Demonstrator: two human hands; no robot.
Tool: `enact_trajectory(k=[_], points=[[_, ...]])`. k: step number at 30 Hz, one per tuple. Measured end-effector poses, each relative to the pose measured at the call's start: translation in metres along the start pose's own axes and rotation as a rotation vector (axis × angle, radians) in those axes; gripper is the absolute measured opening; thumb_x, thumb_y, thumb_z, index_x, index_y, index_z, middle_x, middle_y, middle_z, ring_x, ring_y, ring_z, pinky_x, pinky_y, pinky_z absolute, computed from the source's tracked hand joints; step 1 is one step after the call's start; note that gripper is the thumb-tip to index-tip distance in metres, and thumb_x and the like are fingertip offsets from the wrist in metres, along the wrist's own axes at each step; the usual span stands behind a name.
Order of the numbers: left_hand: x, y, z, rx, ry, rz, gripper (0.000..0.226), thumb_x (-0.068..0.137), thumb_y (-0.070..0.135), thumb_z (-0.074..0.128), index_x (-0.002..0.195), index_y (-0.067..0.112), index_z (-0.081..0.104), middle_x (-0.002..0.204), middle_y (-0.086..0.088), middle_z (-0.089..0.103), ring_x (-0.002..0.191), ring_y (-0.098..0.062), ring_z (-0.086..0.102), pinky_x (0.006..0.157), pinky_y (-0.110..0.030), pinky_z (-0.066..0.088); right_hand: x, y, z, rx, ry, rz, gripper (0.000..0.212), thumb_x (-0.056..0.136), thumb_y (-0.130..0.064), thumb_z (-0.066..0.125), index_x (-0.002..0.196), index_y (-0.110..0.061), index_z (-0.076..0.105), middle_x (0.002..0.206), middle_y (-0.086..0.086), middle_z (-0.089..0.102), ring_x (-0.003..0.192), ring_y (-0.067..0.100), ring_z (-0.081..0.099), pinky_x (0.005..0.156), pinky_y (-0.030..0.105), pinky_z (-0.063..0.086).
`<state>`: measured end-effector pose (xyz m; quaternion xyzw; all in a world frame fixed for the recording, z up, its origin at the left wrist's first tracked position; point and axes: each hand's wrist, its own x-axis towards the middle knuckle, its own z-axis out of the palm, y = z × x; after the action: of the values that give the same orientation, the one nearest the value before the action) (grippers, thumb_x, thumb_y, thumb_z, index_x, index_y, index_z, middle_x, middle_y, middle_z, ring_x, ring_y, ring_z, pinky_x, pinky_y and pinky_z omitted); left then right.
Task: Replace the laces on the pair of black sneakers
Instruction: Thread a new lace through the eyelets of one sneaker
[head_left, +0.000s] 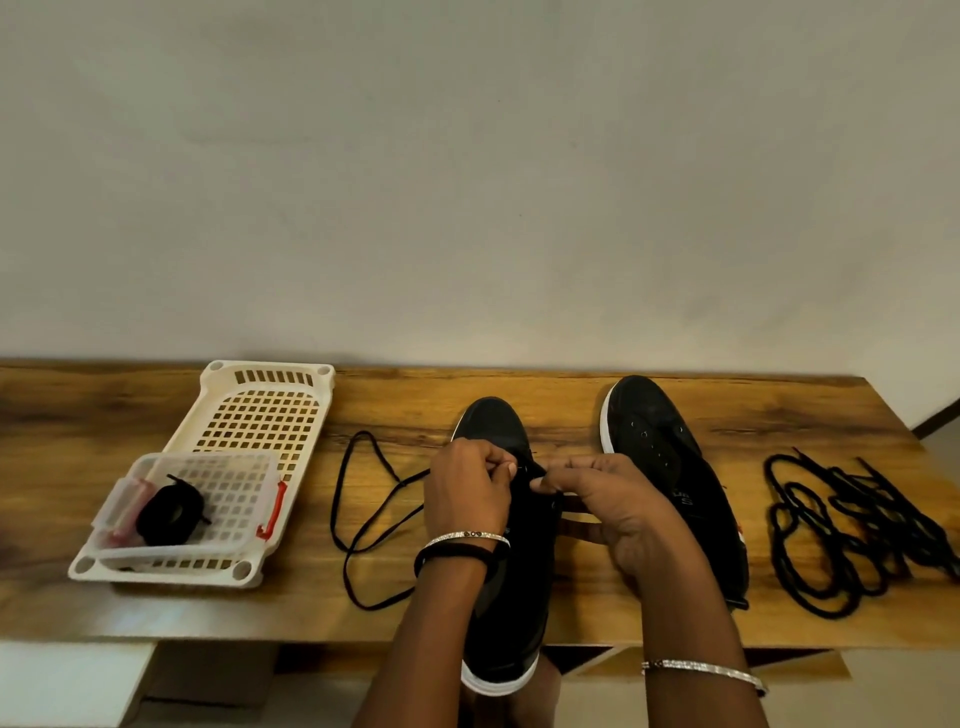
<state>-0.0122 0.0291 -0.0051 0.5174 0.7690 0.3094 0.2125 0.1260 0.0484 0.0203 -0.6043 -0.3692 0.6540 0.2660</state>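
Note:
Two black sneakers with white soles stand on the wooden table (571, 405), toes pointing away. Both my hands are over the near sneaker (498, 426) at the centre. My left hand (467, 488) pinches a thin black lace (358, 499) at the front eyelets, and the lace trails in loops to the left. My right hand (618, 504) pinches the lace's other end at the same eyelets. The second sneaker (665, 452) lies to the right with bare eyelets. A pile of thick black laces (841, 530) rests at the far right.
A cream perforated basket (260, 410) sits at the left of the table. Inside it is a small clear tray (234, 488) holding a coiled black lace (169, 514) and red-pink items. The near sneaker's heel overhangs the table's front edge.

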Motion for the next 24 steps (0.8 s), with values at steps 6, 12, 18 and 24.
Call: enact_trajectory(k=[6,12,18,24], points=[[-0.003,-0.002,0.004,-0.093,0.006,-0.048,0.005,0.088,0.019,0.073,0.088,0.022,0.077,0.088,0.009,0.074,0.080,-0.004,0.066,0.073,-0.022,0.053,-0.002,0.002,-0.002,0.018,-0.009,0.003,0.014,0.081,0.003,0.073,0.095,0.001,0.078,0.094,0.015,0.077,0.083,0.020,0.073,0.059,0.028,0.058],[-0.002,-0.001,0.005,-0.124,-0.002,-0.068,0.007,0.086,0.019,0.075,0.084,0.025,0.076,0.084,0.012,0.072,0.078,-0.002,0.067,0.074,-0.026,0.056,-0.001,0.002,-0.002,0.014,-0.012,0.000,0.015,0.082,0.001,0.074,0.096,0.001,0.078,0.096,0.016,0.077,0.076,0.018,0.072,0.064,0.030,0.058],[-0.003,-0.001,0.006,-0.136,0.022,-0.077,0.007,0.085,0.021,0.077,0.090,0.025,0.077,0.088,0.011,0.074,0.082,-0.005,0.068,0.077,-0.027,0.057,-0.002,0.002,0.000,0.052,-0.003,-0.029,0.022,0.091,-0.028,0.074,0.092,-0.007,0.080,0.087,0.008,0.078,0.068,0.014,0.074,0.072,0.034,0.060],[-0.001,-0.005,0.002,-0.209,0.014,-0.093,0.014,0.082,0.020,0.079,0.091,0.027,0.073,0.076,0.014,0.071,0.075,0.000,0.066,0.067,-0.022,0.054,0.008,0.010,0.017,-0.074,0.152,-0.176,0.010,0.091,-0.014,0.073,0.083,-0.011,0.077,0.079,0.003,0.077,0.070,0.010,0.070,0.064,0.027,0.053]])
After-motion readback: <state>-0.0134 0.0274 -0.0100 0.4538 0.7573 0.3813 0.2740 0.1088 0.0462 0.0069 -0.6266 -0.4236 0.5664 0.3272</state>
